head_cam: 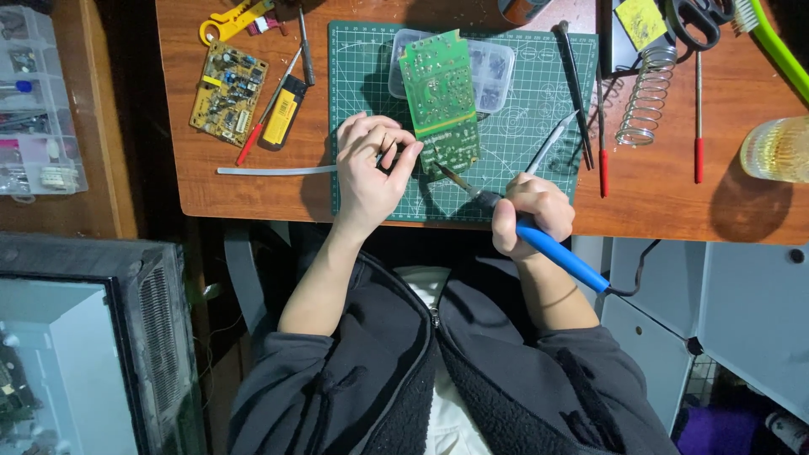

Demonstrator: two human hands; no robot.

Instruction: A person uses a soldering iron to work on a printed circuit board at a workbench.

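Note:
A green circuit board [439, 97] lies solder side up on a green cutting mat [522, 118], its far end resting on a clear plastic parts box [495, 72]. My right hand [531, 211] is shut on a blue-handled soldering iron [560, 253], whose tip touches the board's near edge. My left hand [371, 164] rests on the mat just left of the board, fingers pinched together on a thin white strand [274, 170] that runs off to the left; it looks like solder wire.
A yellow circuit board [228, 91], a yellow lighter, a red-tipped tool and yellow pliers [232, 18] lie at the left. Tweezers [552, 143], probes, a coiled iron stand [647, 97], scissors and a glass [775, 150] sit at the right. A clear drawer organiser [38, 101] stands far left.

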